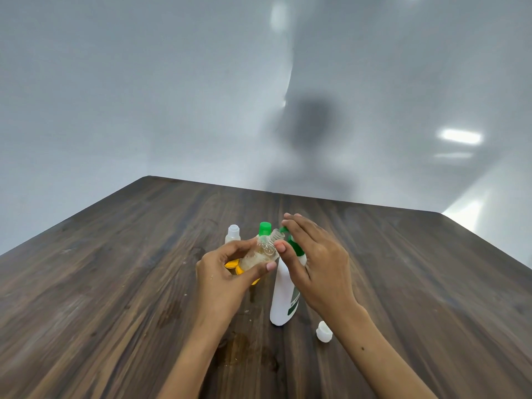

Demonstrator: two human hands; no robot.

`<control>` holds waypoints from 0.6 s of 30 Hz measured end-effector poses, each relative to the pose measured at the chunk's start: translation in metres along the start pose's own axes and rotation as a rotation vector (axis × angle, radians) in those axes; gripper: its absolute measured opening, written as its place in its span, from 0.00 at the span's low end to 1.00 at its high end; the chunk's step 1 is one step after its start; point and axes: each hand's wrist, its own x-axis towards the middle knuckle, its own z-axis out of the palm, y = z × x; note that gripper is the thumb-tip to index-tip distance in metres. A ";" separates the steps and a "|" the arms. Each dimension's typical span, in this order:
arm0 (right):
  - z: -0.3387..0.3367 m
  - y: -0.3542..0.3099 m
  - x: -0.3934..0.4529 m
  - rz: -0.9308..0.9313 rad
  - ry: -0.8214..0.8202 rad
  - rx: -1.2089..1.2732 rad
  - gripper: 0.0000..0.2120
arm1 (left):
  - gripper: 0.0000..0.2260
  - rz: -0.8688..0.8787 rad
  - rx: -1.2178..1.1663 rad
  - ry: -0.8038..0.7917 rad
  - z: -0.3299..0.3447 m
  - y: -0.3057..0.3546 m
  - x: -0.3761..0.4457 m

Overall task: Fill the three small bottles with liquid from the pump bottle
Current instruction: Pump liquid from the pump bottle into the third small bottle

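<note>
A dark wooden table (115,269) stands against a plain grey wall, with a wet patch on the wood near the person. The left hand (227,272) has its fingers and thumb curled round a small clear bottle (259,254), tilted so its open neck points at the green spout of the white pump bottle (283,295). The right hand (313,254) lies over the pump head with its fingers almost straight and a little apart, pressing rather than gripping. Two more small bottles wait behind: an uncapped white one (232,233) and a green-capped one (264,229). A loose white cap (324,331) lies near the right forearm, and something yellow (231,264) peeks out under the left hand.

To do this well, I'd bring the neck right up under the spout, hold it steady, and press slowly in short strokes so nothing spills onto the table.
</note>
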 end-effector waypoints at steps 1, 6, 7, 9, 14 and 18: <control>-0.001 0.001 0.002 -0.004 0.001 -0.002 0.33 | 0.20 0.003 0.001 -0.004 0.000 0.000 0.000; -0.001 0.001 0.004 0.001 0.013 0.001 0.34 | 0.20 0.012 -0.021 0.010 -0.001 0.002 0.001; -0.001 0.000 0.004 0.005 0.010 0.001 0.34 | 0.20 0.011 -0.026 0.011 -0.002 0.002 0.001; 0.001 -0.001 0.002 0.000 0.014 -0.015 0.34 | 0.19 0.010 -0.024 0.005 -0.002 0.002 0.001; -0.001 0.000 0.005 0.001 0.010 -0.004 0.34 | 0.20 0.012 -0.021 0.011 -0.003 0.001 0.002; 0.000 -0.001 0.007 0.018 0.020 0.013 0.34 | 0.20 0.014 -0.022 0.018 -0.004 0.001 0.002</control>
